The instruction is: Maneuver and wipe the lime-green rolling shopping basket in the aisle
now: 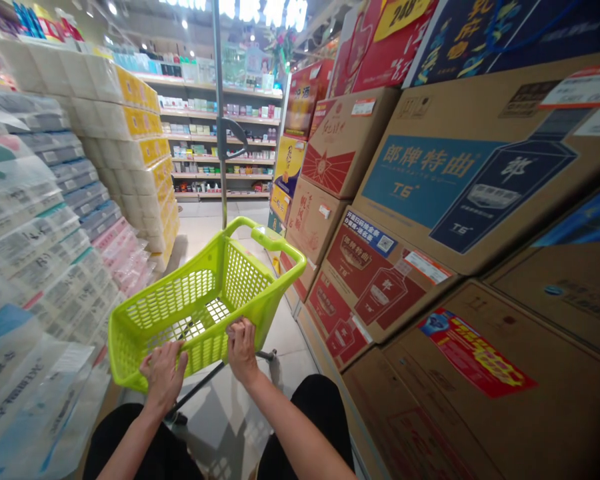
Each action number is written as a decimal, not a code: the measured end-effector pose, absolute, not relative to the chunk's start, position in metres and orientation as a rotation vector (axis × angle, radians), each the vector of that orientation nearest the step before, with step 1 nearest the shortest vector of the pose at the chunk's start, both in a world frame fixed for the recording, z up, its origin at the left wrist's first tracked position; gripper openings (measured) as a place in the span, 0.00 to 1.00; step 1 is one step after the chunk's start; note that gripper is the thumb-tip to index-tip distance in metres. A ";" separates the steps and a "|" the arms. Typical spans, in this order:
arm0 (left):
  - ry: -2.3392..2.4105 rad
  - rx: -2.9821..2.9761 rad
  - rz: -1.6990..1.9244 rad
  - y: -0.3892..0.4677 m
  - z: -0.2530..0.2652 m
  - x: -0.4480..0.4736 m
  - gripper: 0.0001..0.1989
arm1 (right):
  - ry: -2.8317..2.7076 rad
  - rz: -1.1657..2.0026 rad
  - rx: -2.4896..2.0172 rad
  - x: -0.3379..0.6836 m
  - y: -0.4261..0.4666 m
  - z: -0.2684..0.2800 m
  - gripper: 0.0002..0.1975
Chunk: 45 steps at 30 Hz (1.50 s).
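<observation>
A lime-green shopping cart basket (180,287) on a dark wheeled frame stands sideways in front of my knees, with nothing inside it. My left hand (164,373) grips the near side rim, its fingers curled over the edge. Further right along that same rim, my right hand (242,340) is closed over the edge too. The cart's looped push handle (280,247) rises at its right end, touched by neither hand. A grey upright pole with a curved grip (223,140) shows behind the basket.
Cardboard liquor cartons (420,173) are stacked high close on the right. On the left rise piles of wrapped tissue packs (115,113) and plastic-wrapped packages (35,267). Shelves of small boxed goods (220,133) stand at the aisle's far end. Pale floor tiles (200,220) run between.
</observation>
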<state>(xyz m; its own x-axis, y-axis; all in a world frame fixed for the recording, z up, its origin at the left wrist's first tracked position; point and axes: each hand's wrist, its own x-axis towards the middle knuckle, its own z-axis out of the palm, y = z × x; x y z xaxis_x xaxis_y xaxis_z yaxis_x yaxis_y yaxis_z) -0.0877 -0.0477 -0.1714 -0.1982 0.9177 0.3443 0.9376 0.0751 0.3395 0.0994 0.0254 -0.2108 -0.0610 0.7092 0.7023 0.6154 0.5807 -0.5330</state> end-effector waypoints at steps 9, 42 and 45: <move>-2.290 -1.964 -0.807 -0.046 -0.174 -0.073 0.21 | -1.194 0.125 -1.391 0.117 0.063 -0.200 0.13; -2.612 -1.903 -0.296 -0.061 -0.155 -0.147 0.26 | -1.620 0.300 -1.136 0.104 0.037 -0.199 0.13; -2.609 -1.937 -0.253 -0.062 -0.151 -0.140 0.27 | -1.318 0.212 -1.269 0.139 0.070 -0.182 0.09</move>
